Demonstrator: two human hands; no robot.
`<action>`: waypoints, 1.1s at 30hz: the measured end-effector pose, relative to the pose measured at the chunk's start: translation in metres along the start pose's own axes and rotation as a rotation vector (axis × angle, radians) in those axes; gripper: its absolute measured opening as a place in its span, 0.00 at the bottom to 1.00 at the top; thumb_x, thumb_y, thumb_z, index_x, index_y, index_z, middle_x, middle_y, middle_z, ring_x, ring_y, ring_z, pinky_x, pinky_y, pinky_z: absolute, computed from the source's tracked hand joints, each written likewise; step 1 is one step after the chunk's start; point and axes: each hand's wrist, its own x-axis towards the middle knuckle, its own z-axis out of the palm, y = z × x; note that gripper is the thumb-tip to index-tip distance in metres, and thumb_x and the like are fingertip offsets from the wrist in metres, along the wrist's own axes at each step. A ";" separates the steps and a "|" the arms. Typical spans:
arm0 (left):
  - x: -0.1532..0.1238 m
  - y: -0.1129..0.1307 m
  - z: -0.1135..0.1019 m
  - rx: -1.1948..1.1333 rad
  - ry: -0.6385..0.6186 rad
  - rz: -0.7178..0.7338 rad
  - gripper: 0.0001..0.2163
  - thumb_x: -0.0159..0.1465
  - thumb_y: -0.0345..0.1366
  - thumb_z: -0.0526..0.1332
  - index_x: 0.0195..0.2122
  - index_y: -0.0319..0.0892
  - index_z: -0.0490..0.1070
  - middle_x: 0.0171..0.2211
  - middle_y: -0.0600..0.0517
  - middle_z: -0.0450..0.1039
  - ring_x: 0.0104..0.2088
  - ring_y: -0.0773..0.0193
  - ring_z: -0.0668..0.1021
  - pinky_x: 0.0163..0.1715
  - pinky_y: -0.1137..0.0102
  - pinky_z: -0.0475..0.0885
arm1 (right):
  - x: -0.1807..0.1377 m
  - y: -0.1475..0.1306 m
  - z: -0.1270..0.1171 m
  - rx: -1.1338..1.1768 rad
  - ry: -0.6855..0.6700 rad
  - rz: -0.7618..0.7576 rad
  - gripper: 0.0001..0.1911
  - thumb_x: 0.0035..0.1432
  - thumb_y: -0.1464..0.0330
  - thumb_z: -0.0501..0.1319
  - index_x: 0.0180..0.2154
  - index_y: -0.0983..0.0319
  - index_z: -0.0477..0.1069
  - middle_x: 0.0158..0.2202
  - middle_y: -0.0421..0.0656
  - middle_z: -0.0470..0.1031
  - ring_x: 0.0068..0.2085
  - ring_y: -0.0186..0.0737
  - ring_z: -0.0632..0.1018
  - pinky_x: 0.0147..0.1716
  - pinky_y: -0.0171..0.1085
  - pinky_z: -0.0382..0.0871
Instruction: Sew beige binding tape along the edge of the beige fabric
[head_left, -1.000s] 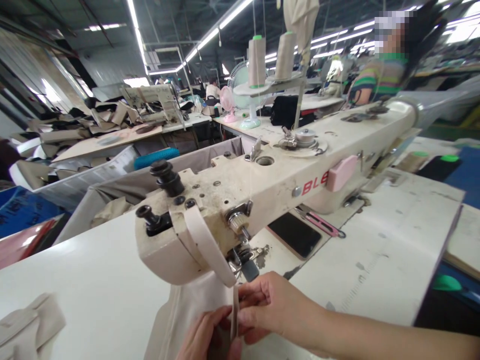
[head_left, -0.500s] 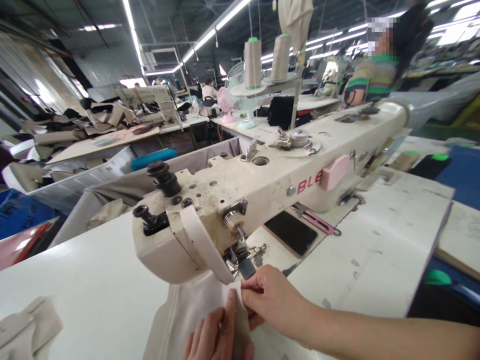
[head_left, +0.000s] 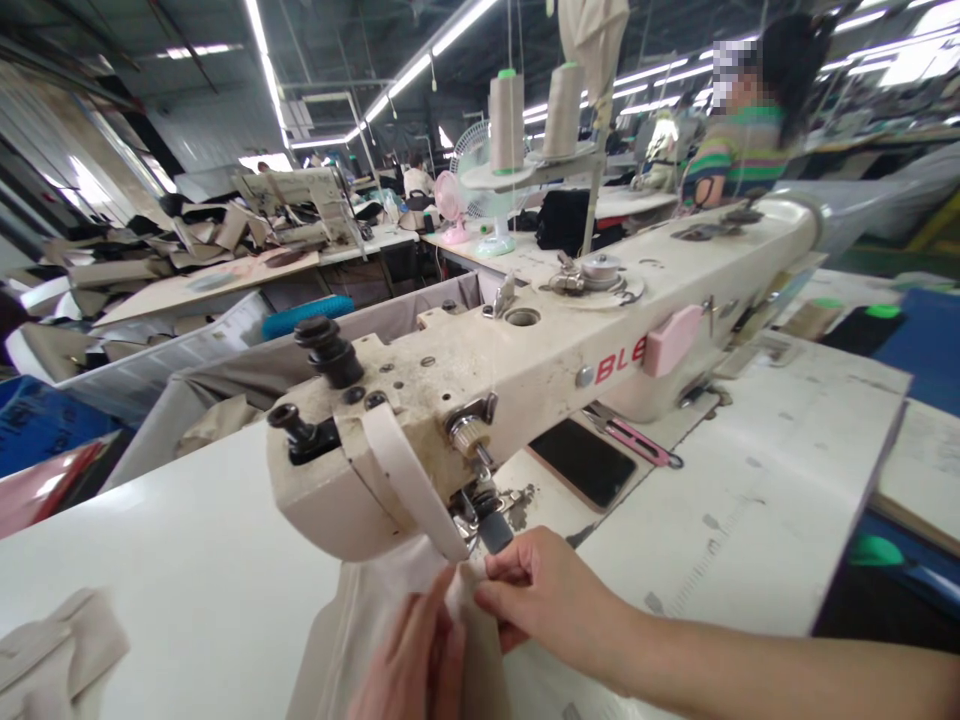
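Observation:
A cream sewing machine [head_left: 525, 370] runs across the white table [head_left: 172, 560]. Under its head lies a piece of cream fabric [head_left: 360, 630], with a cream strap [head_left: 409, 480] looping down from the machine's face. My right hand [head_left: 547, 590] pinches the fabric's top edge just below the presser foot [head_left: 491, 525]. At the bottom edge of the view, my left hand [head_left: 416, 665] lies on the same fabric with fingers together, fingertips touching the pinched edge. The needle itself is hidden behind the head.
A dark phone [head_left: 589, 463] and a pink cutter [head_left: 637, 442] lie on the table under the machine arm. Folded cream fabric [head_left: 52, 650] sits at the near left. Thread cones [head_left: 510, 120] stand behind. A person in a striped shirt [head_left: 739, 150] works at the far right.
My left hand has slid up the fabric toward the machine head. My right hand moved from holding the strap end upright to pinching the fabric edge under the presser foot.

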 end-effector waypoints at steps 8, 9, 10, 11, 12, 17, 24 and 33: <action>0.063 0.006 -0.032 -0.277 -0.546 -0.287 0.11 0.63 0.42 0.52 0.30 0.43 0.66 0.16 0.59 0.65 0.11 0.71 0.65 0.10 0.78 0.57 | -0.002 -0.003 0.003 -0.007 0.006 -0.049 0.10 0.46 0.66 0.58 0.29 0.67 0.73 0.23 0.39 0.68 0.25 0.35 0.72 0.29 0.38 0.72; 0.063 0.004 -0.030 -0.317 -0.542 -0.309 0.10 0.63 0.42 0.52 0.29 0.43 0.66 0.15 0.60 0.64 0.10 0.72 0.64 0.09 0.78 0.57 | -0.004 -0.001 0.004 -0.014 0.029 -0.068 0.13 0.46 0.68 0.59 0.35 0.66 0.74 0.24 0.39 0.70 0.26 0.36 0.73 0.28 0.36 0.71; 0.062 0.002 -0.027 -0.355 -0.512 -0.324 0.10 0.62 0.42 0.53 0.28 0.43 0.66 0.16 0.60 0.64 0.11 0.72 0.66 0.10 0.78 0.59 | -0.007 0.002 0.006 -0.043 0.044 -0.089 0.18 0.45 0.70 0.61 0.42 0.64 0.73 0.25 0.38 0.71 0.26 0.35 0.73 0.27 0.33 0.70; 0.060 0.000 -0.025 -0.383 -0.470 -0.341 0.10 0.62 0.41 0.53 0.27 0.43 0.66 0.17 0.59 0.65 0.12 0.72 0.67 0.11 0.79 0.60 | -0.010 0.007 0.007 -0.088 0.041 -0.102 0.25 0.43 0.72 0.62 0.47 0.61 0.71 0.25 0.36 0.70 0.24 0.33 0.72 0.24 0.30 0.66; 0.058 -0.001 -0.023 -0.400 -0.430 -0.364 0.09 0.62 0.40 0.53 0.27 0.43 0.65 0.17 0.59 0.65 0.12 0.71 0.68 0.11 0.78 0.60 | -0.013 0.012 0.008 -0.142 0.015 -0.109 0.30 0.42 0.75 0.64 0.51 0.58 0.69 0.24 0.34 0.68 0.22 0.31 0.70 0.21 0.27 0.61; 0.056 0.003 -0.023 -0.330 -0.397 -0.481 0.07 0.61 0.39 0.54 0.27 0.44 0.64 0.14 0.59 0.67 0.10 0.70 0.68 0.09 0.79 0.59 | -0.015 0.028 0.007 -0.222 -0.165 -0.083 0.26 0.43 0.78 0.60 0.47 0.57 0.75 0.18 0.32 0.56 0.19 0.27 0.57 0.16 0.28 0.44; 0.074 0.016 -0.023 -0.163 -0.424 -0.613 0.13 0.60 0.34 0.51 0.17 0.44 0.60 0.05 0.59 0.58 0.06 0.70 0.62 0.08 0.79 0.55 | -0.002 0.017 -0.004 -0.277 -0.168 -0.076 0.26 0.42 0.78 0.59 0.45 0.56 0.76 0.16 0.31 0.54 0.18 0.27 0.56 0.15 0.28 0.43; 0.078 0.001 -0.019 -0.135 -0.423 -0.614 0.17 0.60 0.35 0.51 0.14 0.42 0.64 0.07 0.55 0.61 0.08 0.70 0.63 0.10 0.79 0.54 | 0.008 0.012 -0.004 -0.231 -0.171 -0.068 0.26 0.40 0.80 0.61 0.45 0.60 0.76 0.16 0.30 0.57 0.17 0.25 0.58 0.15 0.24 0.47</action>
